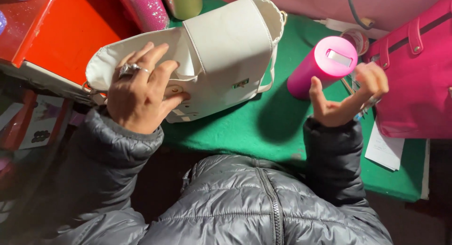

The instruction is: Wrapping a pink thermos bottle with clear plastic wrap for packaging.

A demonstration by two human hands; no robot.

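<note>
One green felt surface (263, 127), cramped and dim around it. One white bag (226, 52) lies on it, flap open; left hand (139, 94) presses flat on its front, fingers spread, not gripping. Right hand (351, 96) hovers open and empty beside one pink cylinder (320, 66). One pink bag (414, 75) right, one red box (61, 28) left.
</note>
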